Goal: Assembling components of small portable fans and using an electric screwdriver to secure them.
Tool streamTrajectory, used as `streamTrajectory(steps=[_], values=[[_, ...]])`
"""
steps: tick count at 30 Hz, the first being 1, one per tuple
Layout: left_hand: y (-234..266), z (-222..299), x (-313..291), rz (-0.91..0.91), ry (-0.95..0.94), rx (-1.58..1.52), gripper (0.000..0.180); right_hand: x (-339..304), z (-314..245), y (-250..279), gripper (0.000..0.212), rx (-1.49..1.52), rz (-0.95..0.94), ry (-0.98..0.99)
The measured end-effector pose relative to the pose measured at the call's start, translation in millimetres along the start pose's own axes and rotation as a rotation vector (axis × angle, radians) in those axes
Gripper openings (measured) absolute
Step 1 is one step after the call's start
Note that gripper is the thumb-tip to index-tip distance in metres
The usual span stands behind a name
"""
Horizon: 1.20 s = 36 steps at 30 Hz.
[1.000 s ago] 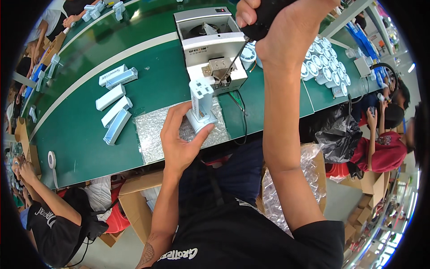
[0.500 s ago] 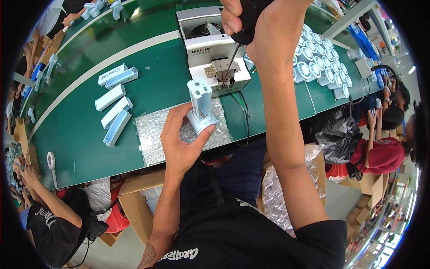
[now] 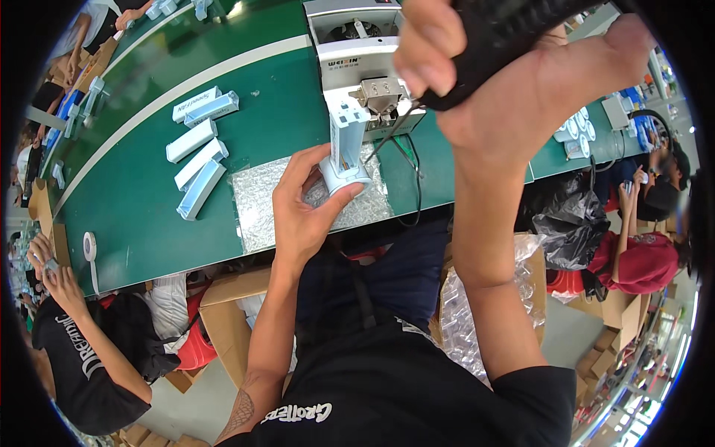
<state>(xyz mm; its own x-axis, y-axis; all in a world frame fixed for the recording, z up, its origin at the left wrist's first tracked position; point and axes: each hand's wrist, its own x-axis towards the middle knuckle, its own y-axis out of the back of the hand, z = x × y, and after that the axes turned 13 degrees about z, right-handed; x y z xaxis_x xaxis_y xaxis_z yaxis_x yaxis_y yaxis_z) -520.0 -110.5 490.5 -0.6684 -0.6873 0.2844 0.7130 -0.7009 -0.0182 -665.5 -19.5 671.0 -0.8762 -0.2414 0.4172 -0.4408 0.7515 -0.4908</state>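
Observation:
My left hand (image 3: 304, 205) grips a light blue plastic housing (image 3: 345, 141) by its round base, thumb on one side and fingers on the other. The housing stands upright over a silvery bubble-wrap mat (image 3: 257, 197); something small and brassy shows inside its open column. Raised at the upper right, my right hand (image 3: 499, 112) is wrapped around a black electric screwdriver (image 3: 495, 41). Its thin bit slants down to the left, the tip close to the housing's right side. Behind the housing stands a white and black screw feeder (image 3: 350, 67).
Several light blue rectangular covers (image 3: 195, 141) lie on the green table (image 3: 141, 223) to the left, with a tape roll (image 3: 89, 246) near the edge. Round white-faced parts (image 3: 577, 134) stand at the right. Cartons (image 3: 223, 305) and a black plastic bag (image 3: 570, 223) sit below the table; co-workers are on both sides.
The screwdriver has swung from the feeder's front toward the housing, its bit now more slanted. My right hand has moved right and looks larger. The left hand keeps its hold on the housing.

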Motion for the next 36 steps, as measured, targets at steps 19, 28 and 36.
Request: streamTrajectory(steps=[19, 28, 36], values=[[3.1, -1.0, 0.8, 0.011, -0.052, 0.078, 0.054, -24.2, 24.8, 14.2, 0.088, -0.122, 0.079, -0.095], [-9.7, -15.3, -6.3, 0.044, -0.277, 0.14, 0.06, -18.7, 28.0, 22.0, 0.088, 0.211, -0.091, -0.336], [8.1, -4.2, -13.6, 0.067, -0.228, 0.251, 0.057, -33.3, 42.3, 5.9, 0.093, 0.102, -0.173, -0.088]])
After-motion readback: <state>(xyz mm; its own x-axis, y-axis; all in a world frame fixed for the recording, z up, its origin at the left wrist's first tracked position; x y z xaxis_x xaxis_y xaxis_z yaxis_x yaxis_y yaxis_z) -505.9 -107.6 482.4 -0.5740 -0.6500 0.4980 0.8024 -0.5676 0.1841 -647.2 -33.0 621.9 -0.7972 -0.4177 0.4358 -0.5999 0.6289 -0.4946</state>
